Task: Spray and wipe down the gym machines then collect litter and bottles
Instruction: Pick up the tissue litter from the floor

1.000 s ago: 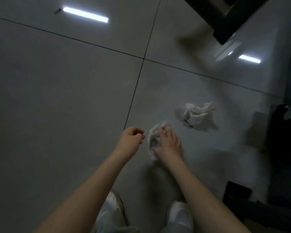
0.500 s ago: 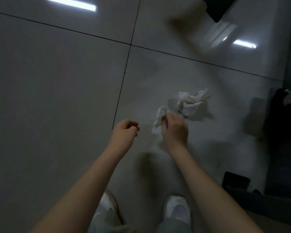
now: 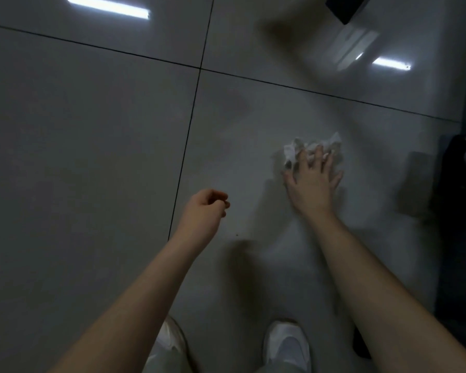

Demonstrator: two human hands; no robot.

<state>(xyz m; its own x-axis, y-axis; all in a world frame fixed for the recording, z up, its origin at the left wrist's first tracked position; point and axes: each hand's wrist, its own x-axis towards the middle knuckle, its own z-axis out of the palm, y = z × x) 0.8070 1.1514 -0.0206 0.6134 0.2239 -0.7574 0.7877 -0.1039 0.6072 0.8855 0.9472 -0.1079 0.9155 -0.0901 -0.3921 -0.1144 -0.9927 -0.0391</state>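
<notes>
A wad of crumpled white tissue paper (image 3: 331, 142) lies on the grey tiled floor, right of centre. My right hand (image 3: 314, 181) is spread flat over it, fingers straight and splayed, with paper showing past the fingertips and beside the index finger. I cannot tell whether this is one piece or two bunched together. My left hand (image 3: 206, 208) hovers above the floor to the left, fingers loosely curled, holding nothing.
My white shoes (image 3: 287, 348) stand at the bottom of the view. Dark equipment (image 3: 460, 184) runs along the right edge, and another dark object (image 3: 345, 6) sits at the top. Glossy floor tiles (image 3: 92, 130) reflect ceiling lights.
My right hand pressed on a first tissue, gripped and lifted it, then moved forward and right; now it lies spread over the farther wad. My left hand has barely moved.
</notes>
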